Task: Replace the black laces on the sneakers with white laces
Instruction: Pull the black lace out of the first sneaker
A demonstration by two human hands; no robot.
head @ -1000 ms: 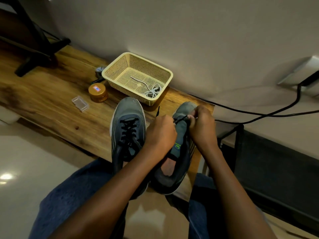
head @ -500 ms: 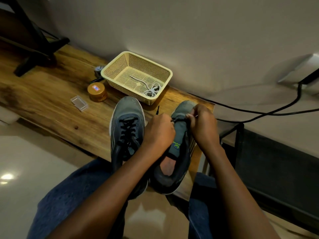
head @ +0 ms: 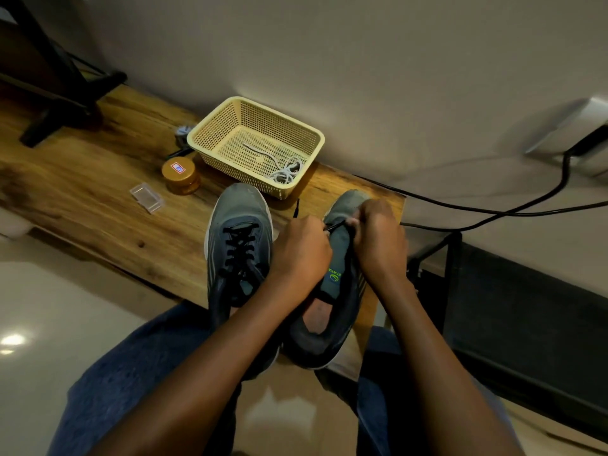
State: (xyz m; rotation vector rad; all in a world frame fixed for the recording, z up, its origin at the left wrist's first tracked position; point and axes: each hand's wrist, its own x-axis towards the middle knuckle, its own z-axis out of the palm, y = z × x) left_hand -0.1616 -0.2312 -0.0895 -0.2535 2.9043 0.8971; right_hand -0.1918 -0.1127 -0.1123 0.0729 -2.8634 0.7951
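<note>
- The right sneaker sits at the table's near edge. Its black lace looks almost all pulled out.
- The left hand and the right hand are both curled. They pinch the last bit of black lace near the toe.
- The left sneaker sits just beside it, and its black lace is not touched yet.
- The white laces wait in the yellow basket behind the shoes. I think most of the job is still left.
- A small brown jar and a clear box sit to the left. Nothing blocks the way.
</note>
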